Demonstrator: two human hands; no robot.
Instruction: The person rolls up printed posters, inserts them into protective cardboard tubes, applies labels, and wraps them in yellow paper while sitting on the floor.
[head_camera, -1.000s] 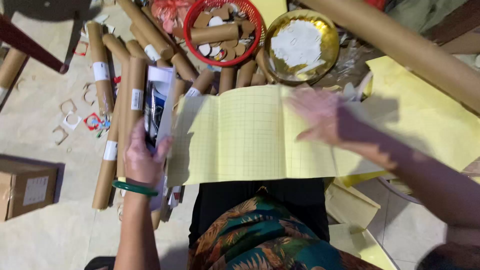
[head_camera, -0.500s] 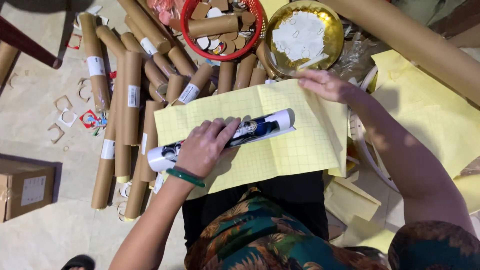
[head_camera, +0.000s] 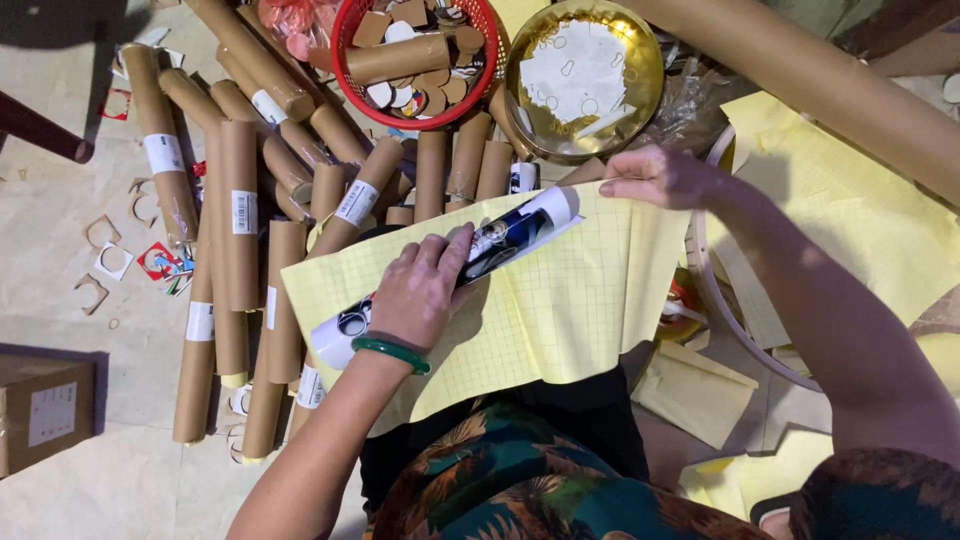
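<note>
Since half a second ago, little has shifted: the printed roll (head_camera: 455, 265) is pressed flat under the left hand (head_camera: 420, 290), long axis diagonal on the yellow sheet (head_camera: 570, 310), whose far edge is pinched by the right hand (head_camera: 660, 178).

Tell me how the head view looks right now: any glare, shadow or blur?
Head view: sharp on the left hand pressing the rolled poster onto the yellow sheet; glare on the gold bowl; right hand slightly soft; dark shadow at top left.
</note>
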